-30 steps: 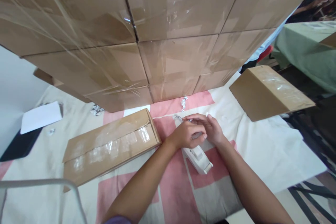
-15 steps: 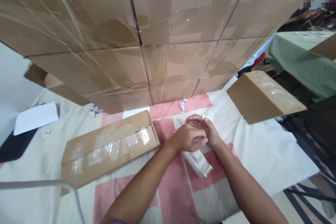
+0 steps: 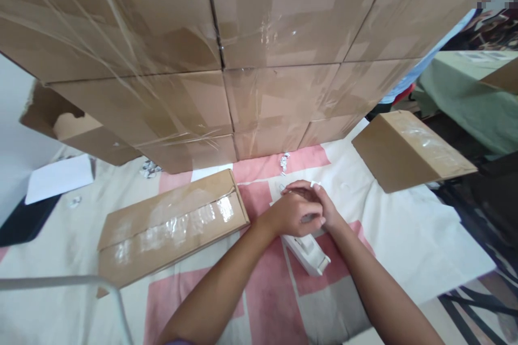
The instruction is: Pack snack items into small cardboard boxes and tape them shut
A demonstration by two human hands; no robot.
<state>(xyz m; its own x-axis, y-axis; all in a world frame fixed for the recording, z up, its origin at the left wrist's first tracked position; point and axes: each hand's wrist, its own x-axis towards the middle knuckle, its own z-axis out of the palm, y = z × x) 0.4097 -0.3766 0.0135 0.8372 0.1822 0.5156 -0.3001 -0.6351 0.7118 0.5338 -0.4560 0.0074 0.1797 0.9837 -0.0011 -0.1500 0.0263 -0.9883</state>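
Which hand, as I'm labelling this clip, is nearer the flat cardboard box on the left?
Left: the left hand is to the right of the flat cardboard box, apart from it; the right hand is farther right.

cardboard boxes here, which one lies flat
The long taped box left of the left hand; the stacked boxes behind, the open box far left and the box at right all stand taller.

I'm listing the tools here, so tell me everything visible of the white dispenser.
The white dispenser looks plastic, with a long, narrow body and a raised part on top. It sits slanted on the patterned cloth, its near end toward the picture's lower right. The left hand hides part of it, beside the right hand; any contact is unclear.
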